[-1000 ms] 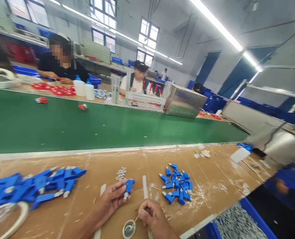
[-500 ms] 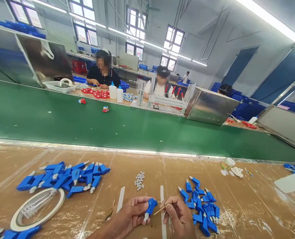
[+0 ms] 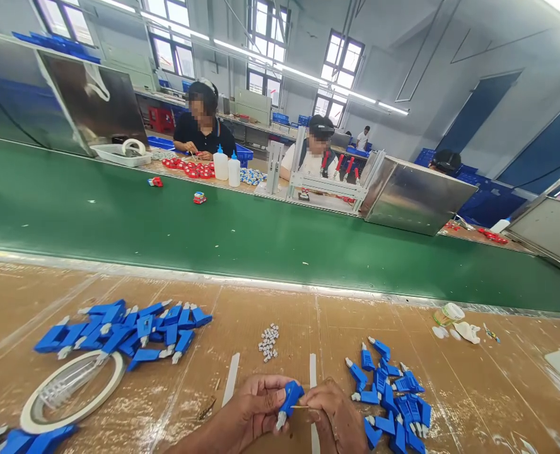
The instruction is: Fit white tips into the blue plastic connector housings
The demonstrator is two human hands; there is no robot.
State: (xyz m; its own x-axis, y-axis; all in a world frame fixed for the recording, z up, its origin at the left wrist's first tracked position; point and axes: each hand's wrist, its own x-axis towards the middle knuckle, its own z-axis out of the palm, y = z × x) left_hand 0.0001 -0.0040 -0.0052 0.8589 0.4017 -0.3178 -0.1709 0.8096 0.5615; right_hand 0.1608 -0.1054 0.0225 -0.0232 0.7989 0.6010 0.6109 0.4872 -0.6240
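Tape (image 3: 118,369) lies at the left, near a heap of blue parts (image 3: 119,331). Midway along, the left hand (image 3: 261,403) pinches a blue piece (image 3: 291,397), white tip downward, and the right hand (image 3: 333,407) grips a thin stick (image 3: 301,407) pointing at it; rightward sits another blue pile (image 3: 388,392).

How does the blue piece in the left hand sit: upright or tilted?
Tilted: the blue piece slants in the left hand, its white tip at lower left.
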